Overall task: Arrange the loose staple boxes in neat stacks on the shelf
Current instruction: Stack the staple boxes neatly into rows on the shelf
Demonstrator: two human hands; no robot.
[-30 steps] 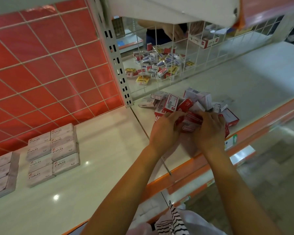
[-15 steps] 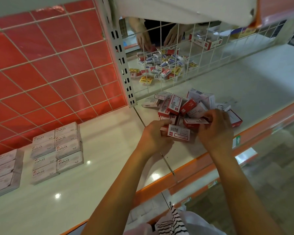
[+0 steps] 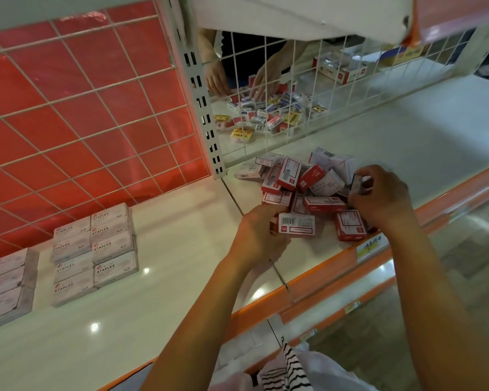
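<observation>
A loose heap of red-and-white staple boxes (image 3: 302,182) lies on the white shelf (image 3: 407,142), just right of the slotted upright. My left hand (image 3: 259,235) holds a staple box (image 3: 297,224) with its barcode side up, at the heap's near edge. My right hand (image 3: 381,196) pinches another small box (image 3: 357,186) lifted at the heap's right side. One red box (image 3: 350,225) lies flat near the orange shelf lip, between my hands.
Neat stacks of pale "STAPLES" boxes (image 3: 95,249) stand on the left shelf section, more (image 3: 6,280) at the far left. A wire grid (image 3: 308,94) backs the shelf; behind it another person's hands (image 3: 263,77) sort small boxes. The orange lip (image 3: 449,198) edges the shelf.
My right hand has risen from the near part of the heap to its right side, lifting a box. My left hand has drawn a barcode-side-up box toward the heap's near edge.
</observation>
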